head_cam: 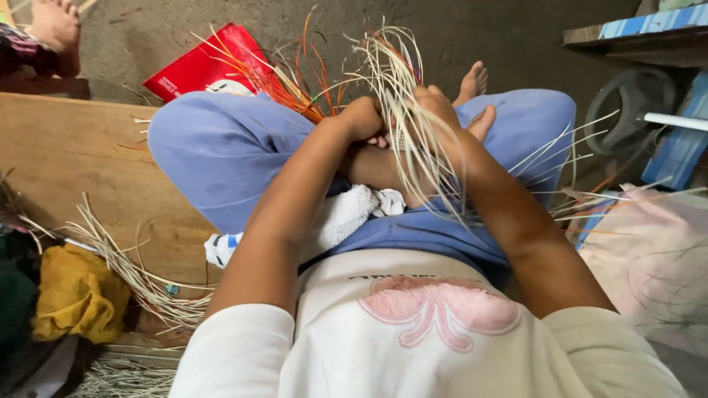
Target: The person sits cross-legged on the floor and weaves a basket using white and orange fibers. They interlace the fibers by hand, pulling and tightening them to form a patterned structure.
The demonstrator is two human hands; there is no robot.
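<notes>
I sit cross-legged in blue trousers (221, 147). My left hand (363, 118) and my right hand (434, 110) meet above my lap, both closed on a bundle of pale thin fibre strands (394, 74). The strands fan upward past my fingers and trail down over my right forearm. Orange strands (295, 85) spread out behind my left hand. What the fingers do inside the bundle is hidden.
A white cloth (339, 217) lies in my lap. A red packet (210, 63) lies on the floor beyond my knee. More pale strands (125, 265) rest on a wooden board (66, 155) at left, by a yellow cloth (77, 295). Another person's foot (55, 26) is top left.
</notes>
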